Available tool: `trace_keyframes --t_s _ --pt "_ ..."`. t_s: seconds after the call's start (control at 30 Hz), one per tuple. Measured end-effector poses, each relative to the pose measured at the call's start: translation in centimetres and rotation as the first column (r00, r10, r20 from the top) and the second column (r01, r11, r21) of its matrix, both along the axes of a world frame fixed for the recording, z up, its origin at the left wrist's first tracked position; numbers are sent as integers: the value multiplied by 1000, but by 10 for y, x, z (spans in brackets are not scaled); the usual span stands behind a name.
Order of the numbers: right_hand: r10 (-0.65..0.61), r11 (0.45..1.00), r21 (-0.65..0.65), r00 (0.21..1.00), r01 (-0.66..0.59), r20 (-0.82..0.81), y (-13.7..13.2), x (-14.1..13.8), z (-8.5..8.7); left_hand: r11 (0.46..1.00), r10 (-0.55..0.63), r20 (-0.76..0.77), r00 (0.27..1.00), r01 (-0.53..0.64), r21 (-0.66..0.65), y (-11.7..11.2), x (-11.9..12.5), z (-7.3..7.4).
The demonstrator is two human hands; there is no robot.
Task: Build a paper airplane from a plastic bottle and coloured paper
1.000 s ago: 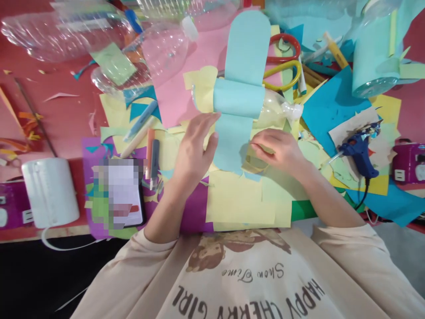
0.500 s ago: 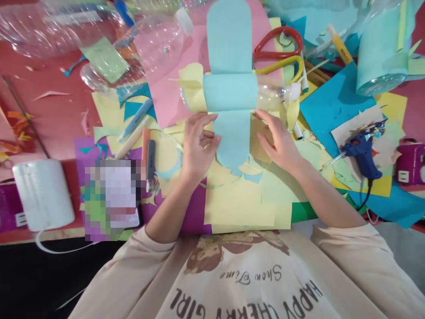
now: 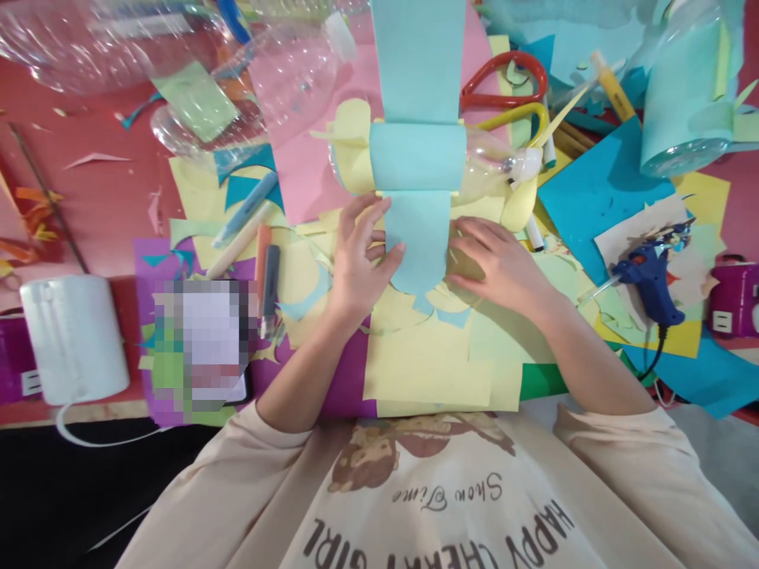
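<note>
At the centre of the head view, a clear bottle (image 3: 489, 166) lies on its side, white cap (image 3: 525, 164) to the right, wrapped in a light-blue paper band (image 3: 418, 158). One blue flap (image 3: 418, 237) extends below it, another (image 3: 421, 55) above to the top edge. The left hand (image 3: 361, 253) is at the lower flap's left edge, thumb spread from loosely bent fingers; the right hand (image 3: 498, 265) is at its right edge, thumb and fingers parted. The hands are apart, with the flap between them. Yellow paper pieces (image 3: 354, 150) sit at the bottle's left end. Red-handled scissors (image 3: 519, 57) lie upper right of centre; a blue glue gun (image 3: 649, 280) lies at right; a blue-wrapped bottle (image 3: 685, 118) is upper right.
</note>
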State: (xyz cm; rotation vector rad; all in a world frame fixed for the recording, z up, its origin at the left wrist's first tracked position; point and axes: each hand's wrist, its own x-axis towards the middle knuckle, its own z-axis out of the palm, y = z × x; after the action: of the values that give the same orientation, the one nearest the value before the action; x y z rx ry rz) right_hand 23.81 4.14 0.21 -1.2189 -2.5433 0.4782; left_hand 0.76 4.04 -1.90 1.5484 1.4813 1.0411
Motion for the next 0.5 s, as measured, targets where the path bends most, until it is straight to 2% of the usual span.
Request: trace_keyframes --t_s 0.13,0.23,0.33,0.5 --pt "0 1000 7 999 0 37 -1 -1 1 1000 28 52 998 -28 -5 2 0 3" --pt "4 1000 -1 999 -4 42 -1 -2 1 997 31 156 987 -20 -74 3 -1 6" --pt "16 1000 -8 1000 -16 19 0 -1 0 987 13 289 957 34 -156 3 -3 7" --pt "100 993 69 993 -96 -61 2 0 1 971 -47 488 871 154 -180 5 -10 0"
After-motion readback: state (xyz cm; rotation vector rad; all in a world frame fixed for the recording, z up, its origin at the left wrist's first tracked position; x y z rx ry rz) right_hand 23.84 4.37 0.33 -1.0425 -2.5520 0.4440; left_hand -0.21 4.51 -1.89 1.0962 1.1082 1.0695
